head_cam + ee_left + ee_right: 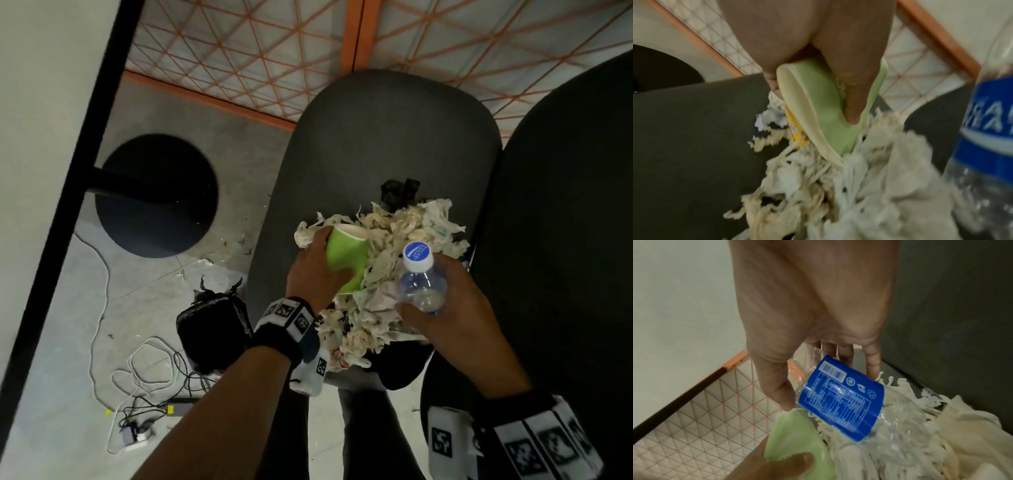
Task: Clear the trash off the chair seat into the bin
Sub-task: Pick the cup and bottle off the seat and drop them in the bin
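Observation:
A heap of crumpled white paper tissue [387, 274] lies on the dark grey chair seat [376, 144]. My left hand [315, 270] grips a green paper cup [346, 260] lying on its side in the heap, thumb across its wall. The cup [824, 110] has a cream rim, and a yellow scrap [795, 129] sits under it. My right hand [442, 301] holds a clear plastic bottle [423, 281] with a white and blue cap, standing upright in the tissue. Its blue label [844, 399] shows between thumb and fingers.
A bin with a black bag [209, 329] stands on the floor left of the seat. White and black cables [144, 373] lie near it. A round black table base [157, 195] is further left. A second dark chair [565, 240] is on the right.

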Motion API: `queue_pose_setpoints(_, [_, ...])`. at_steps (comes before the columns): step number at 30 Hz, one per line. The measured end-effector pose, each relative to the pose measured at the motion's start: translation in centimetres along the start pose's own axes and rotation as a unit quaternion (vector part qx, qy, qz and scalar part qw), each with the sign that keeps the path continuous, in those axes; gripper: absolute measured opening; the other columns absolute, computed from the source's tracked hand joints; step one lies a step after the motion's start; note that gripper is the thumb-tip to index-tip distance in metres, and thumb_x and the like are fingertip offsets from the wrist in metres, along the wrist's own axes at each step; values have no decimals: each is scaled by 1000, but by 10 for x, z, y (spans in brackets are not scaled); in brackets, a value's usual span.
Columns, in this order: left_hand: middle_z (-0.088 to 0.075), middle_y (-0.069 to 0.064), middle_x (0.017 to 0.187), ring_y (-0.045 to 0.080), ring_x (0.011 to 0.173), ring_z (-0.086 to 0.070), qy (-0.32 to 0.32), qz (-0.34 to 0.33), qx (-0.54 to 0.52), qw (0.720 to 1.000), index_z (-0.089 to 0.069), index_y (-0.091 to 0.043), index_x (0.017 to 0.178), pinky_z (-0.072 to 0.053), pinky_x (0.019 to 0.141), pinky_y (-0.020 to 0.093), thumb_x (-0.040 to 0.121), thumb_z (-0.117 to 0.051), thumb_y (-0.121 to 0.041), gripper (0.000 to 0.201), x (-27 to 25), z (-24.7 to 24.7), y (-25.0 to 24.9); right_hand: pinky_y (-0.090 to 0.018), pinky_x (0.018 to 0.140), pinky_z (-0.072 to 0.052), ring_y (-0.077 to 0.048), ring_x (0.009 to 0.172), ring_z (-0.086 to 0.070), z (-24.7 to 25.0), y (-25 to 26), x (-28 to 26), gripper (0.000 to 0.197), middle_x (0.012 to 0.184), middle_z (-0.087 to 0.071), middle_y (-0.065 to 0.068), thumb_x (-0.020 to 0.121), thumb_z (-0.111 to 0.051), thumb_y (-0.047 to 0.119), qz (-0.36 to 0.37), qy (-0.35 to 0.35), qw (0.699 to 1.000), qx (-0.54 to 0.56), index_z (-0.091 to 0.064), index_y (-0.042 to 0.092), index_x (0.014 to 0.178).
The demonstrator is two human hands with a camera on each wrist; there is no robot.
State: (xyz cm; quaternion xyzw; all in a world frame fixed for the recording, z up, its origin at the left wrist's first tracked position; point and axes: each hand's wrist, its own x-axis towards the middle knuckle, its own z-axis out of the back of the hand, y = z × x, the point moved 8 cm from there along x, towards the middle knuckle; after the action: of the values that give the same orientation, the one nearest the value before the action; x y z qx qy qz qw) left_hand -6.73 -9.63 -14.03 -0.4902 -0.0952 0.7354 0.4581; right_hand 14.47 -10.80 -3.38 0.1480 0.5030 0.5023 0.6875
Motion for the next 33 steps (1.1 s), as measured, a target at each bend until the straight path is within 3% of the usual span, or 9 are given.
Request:
queue_pose_setpoints(4, [-59, -8, 115, 12, 98, -61, -88, -1, -136, 987, -37, -34, 133, -54, 81, 32, 73, -81, -23, 74, -59, 54, 4, -19, 89, -48, 2, 106, -59, 2, 21, -4, 68, 117, -62, 14, 65, -85, 22, 12, 40, 999, 23, -48, 34, 121])
queue_pose_setpoints(7, [-59, -14, 110, 2, 99, -60, -130, 18, -223, 966, -36, -36, 131, -51, 75, 22, 79, -75, -13, 69, -115, 87, 22, -21, 85, -48, 3, 101, -61, -19, 46, -10, 67, 113, -62, 18, 65, -84, 26, 23, 95, 995, 29, -47, 37, 120])
queue_pose_setpoints(12, [-55, -5, 119, 15, 97, -59, -211, 74, -244, 944, -27, -39, 141, -50, 79, 34, 74, -71, -21, 82, -194, 115, 82, -8, 87, -44, 14, 102, -56, -113, 81, -32, 72, 111, -56, 28, 67, -83, 23, 70, 189, 979, 37, -39, 38, 123])
queue_pose_setpoints(14, [-55, -3, 122, 20, 100, -60, -235, 101, -231, 939, -25, -43, 139, -50, 80, 35, 69, -66, -28, 83, -212, 116, 119, -14, 90, -45, 5, 107, -56, -167, 80, -40, 71, 117, -57, 20, 68, -82, 22, 87, 232, 968, 30, -39, 34, 124])
queue_pose_setpoints(17, [-60, 2, 120, 28, 100, -62, -245, 164, -214, 931, -25, -47, 137, -54, 85, 47, 68, -64, -29, 82, -225, 106, 191, -2, 76, -44, 7, 94, -57, -246, 64, -54, 72, 112, -58, 13, 67, -81, 16, 84, 294, 952, -3, -39, 28, 124])
queue_pose_setpoints(19, [-61, 5, 119, 32, 100, -62, -247, 199, -214, 924, -23, -48, 136, -53, 86, 52, 68, -64, -30, 81, -225, 98, 240, 1, 73, -38, 7, 89, -54, -294, 49, -60, 72, 113, -54, 11, 66, -80, 12, 92, 309, 946, -32, -40, 26, 125])
queue_pose_setpoints(21, [-62, 5, 119, 32, 99, -62, -238, 220, -193, 926, -22, -42, 139, -51, 84, 44, 73, -66, -26, 81, -215, 90, 285, -5, 81, -36, -3, 101, -50, -343, 30, -63, 74, 126, -46, 3, 65, -79, 10, 105, 322, 939, -60, -40, 24, 127])
queue_pose_setpoints(26, [-59, 4, 114, 32, 97, -62, -232, 229, -155, 933, -23, -29, 141, -46, 78, 37, 75, -74, -19, 84, -162, 75, 380, -37, 91, -51, -21, 108, -57, -455, -33, -42, 76, 118, -49, 5, 61, -79, 6, 98, 325, 935, -105, -45, 25, 126])
queue_pose_setpoints(33, [-59, 14, 130, 40, 109, -61, -182, 257, -118, 942, -23, -33, 139, -51, 90, 49, 64, -67, -47, 88, -86, 42, 473, -15, 82, -47, -25, 110, -57, -550, -116, 4, 79, 133, -50, -17, 66, -74, -9, 6, 346, 936, -67, -41, 7, 135])
